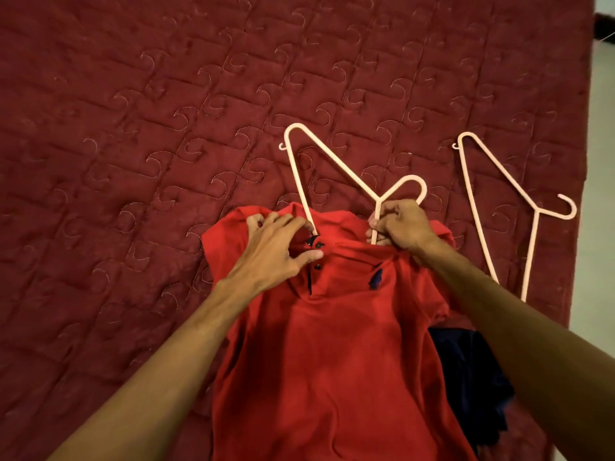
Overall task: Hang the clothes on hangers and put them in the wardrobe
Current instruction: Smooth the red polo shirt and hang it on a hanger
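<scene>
A red polo shirt (336, 354) with dark buttons lies face up on the bed. A pale pink hanger (327, 161) pokes out of its neck opening, one end tucked inside the shirt. My left hand (273, 247) grips the collar at the left side of the neck. My right hand (399, 227) is curled round the hanger's neck just below the hook, at the collar's right side. A second pale pink hanger (499, 207) lies loose on the bed to the right.
A dark red quilted bedspread (133, 128) covers the bed. A dark navy garment (466, 377) lies partly under the red shirt at lower right. The bed's right edge and a pale floor (599, 161) run along the far right.
</scene>
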